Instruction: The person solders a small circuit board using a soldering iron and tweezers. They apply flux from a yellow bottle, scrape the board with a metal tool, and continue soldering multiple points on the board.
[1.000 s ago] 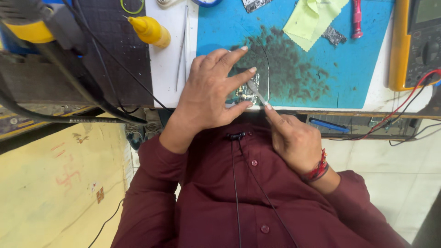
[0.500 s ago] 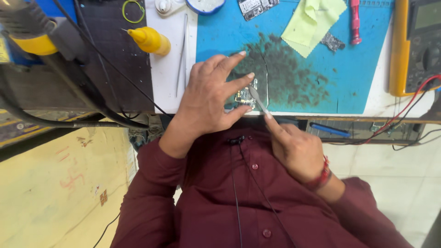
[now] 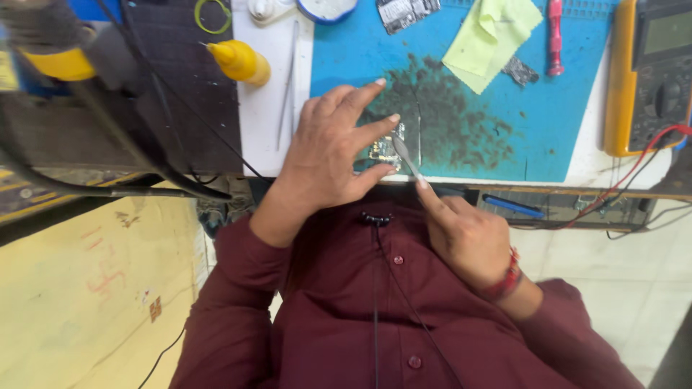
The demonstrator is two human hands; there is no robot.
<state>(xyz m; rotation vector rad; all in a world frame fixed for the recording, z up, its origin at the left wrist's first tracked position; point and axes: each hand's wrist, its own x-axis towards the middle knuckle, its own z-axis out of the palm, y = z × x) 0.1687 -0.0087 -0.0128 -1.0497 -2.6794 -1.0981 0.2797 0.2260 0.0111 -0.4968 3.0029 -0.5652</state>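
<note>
Two hands at the near edge of the blue mat. Left hand spread flat, fingers released and splayed, tips pinning a small circuit board against the stained, dark patch of the mat. Right hand clenched around a thin metal tool, forefinger stretched along its handle, flat tip resting on the board's right edge. Beside the left hand, tweezers lying on the white surface, a yellow bottle just left of them. Farther back on the mat, a yellow-green cloth and a red screwdriver. Off to the right, a yellow multimeter, red lead trailing over the edge.
</note>
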